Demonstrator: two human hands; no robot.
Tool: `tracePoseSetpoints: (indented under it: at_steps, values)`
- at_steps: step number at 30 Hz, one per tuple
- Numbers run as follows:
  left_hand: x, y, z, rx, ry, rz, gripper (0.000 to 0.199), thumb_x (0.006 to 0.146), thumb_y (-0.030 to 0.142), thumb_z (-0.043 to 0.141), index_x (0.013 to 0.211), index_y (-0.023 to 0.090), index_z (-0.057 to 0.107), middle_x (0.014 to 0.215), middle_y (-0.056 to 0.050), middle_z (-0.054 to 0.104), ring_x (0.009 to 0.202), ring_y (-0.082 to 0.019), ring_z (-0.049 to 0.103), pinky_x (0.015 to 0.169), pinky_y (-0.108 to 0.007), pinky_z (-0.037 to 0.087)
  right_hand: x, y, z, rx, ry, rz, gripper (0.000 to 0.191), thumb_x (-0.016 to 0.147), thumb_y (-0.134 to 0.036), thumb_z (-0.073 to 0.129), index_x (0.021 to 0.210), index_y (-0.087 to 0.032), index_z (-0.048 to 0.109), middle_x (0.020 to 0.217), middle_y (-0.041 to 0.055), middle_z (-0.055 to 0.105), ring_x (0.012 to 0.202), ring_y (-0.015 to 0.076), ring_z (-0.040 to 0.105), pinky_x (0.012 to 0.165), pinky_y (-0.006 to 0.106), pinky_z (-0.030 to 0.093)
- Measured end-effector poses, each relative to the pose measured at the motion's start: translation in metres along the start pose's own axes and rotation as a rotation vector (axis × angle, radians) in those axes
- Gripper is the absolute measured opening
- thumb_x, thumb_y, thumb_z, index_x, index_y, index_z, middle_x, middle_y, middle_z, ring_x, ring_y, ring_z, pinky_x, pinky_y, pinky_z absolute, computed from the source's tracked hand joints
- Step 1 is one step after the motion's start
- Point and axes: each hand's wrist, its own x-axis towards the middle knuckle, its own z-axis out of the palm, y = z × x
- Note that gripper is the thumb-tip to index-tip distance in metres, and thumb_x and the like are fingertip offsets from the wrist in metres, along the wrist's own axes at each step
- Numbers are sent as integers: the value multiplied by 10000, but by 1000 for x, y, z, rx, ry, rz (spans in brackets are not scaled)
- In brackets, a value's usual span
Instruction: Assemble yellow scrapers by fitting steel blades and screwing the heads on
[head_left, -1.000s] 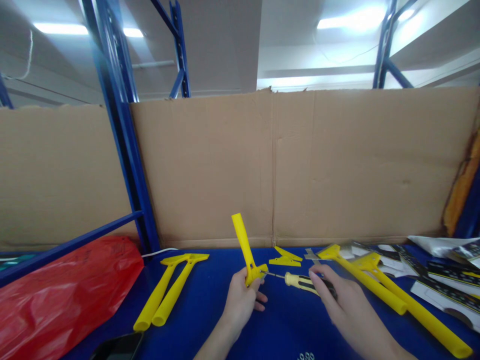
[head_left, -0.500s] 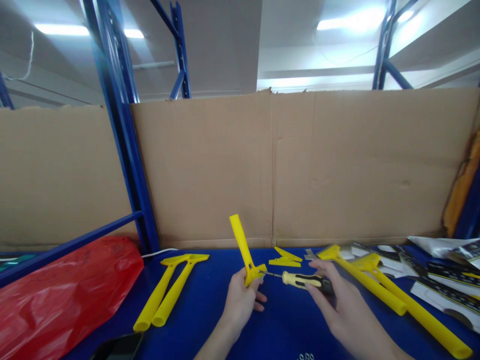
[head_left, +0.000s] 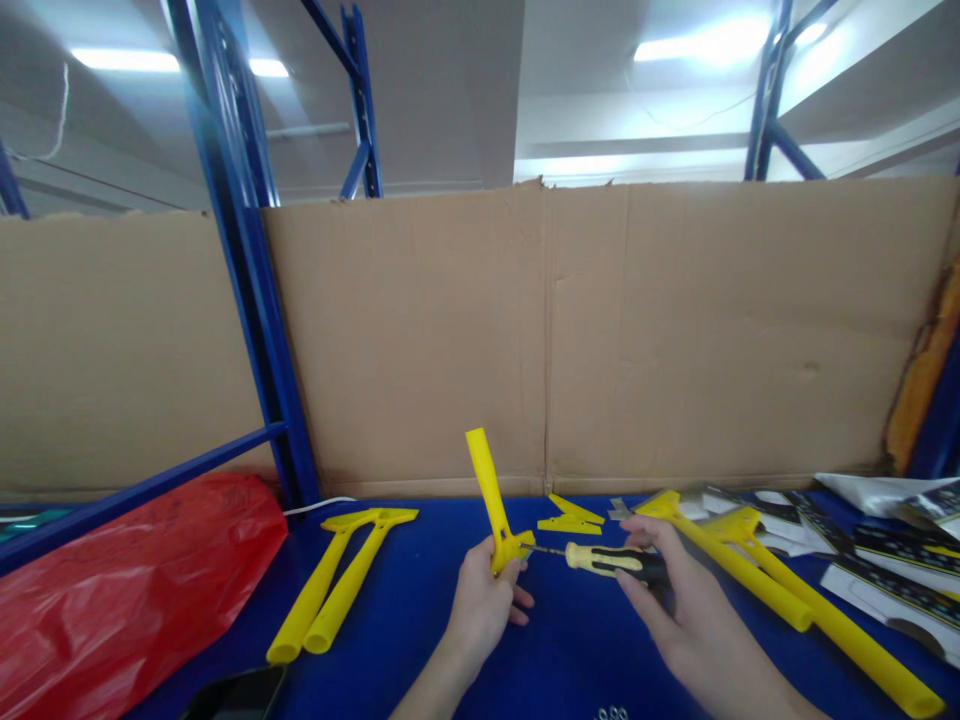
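Yellow scraper [head_left: 490, 495] is held over the blue table [head_left: 570, 650] in the left hand [head_left: 484, 600], handle up and leaning left; thumb and fingers closed around its head end. Change over the last second: right hand [head_left: 684, 605] has its grip further back on the screwdriver [head_left: 604, 559], more pale handle showing; metal tip stays at the scraper's head, so I read a regrip between turns, not a withdrawal; I can't confirm tip contact, too small. Right-hand pose: thumb below, fingers above, loosely curled on the dark rear end; shaft near level, pointing left; both forearms enter from the bottom of my view.
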Motion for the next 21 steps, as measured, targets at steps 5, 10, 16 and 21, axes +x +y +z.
tracePoseSetpoints:
  at_steps: [5,10,16,21]
  values:
    - [0,-1,1,7,-10,7,192,819,165,565,1001,108,549,857,-57,606,437,-64,572,349,-157,437,3,-5,-2,-3,-27,62,237,921,-427,351,1037,-245,450,537,-50,536,430,175,555,448,294,447]
    - [0,0,1,32,-7,4,175,840,81,470,1003,101,533,893,-71,601,447,-62,576,350,-157,444,0,-1,-1,-33,-5,5,302,879,-329,428,1164,-256,363,950,55,615,619,164,634,542,301,512]
    - [-1,3,0,27,-4,-3,209,852,57,423,1037,82,516,923,-95,594,444,-62,572,349,-168,443,2,-2,0,-30,-6,-2,257,885,-346,415,1120,-243,400,877,49,636,748,202,660,648,326,526]
    - [-2,5,1,39,-11,3,222,853,59,418,1049,75,519,927,-98,590,446,-63,571,348,-171,443,4,-6,-3,-35,-66,130,293,914,-468,321,1059,-246,446,540,-38,564,489,204,592,508,322,473]
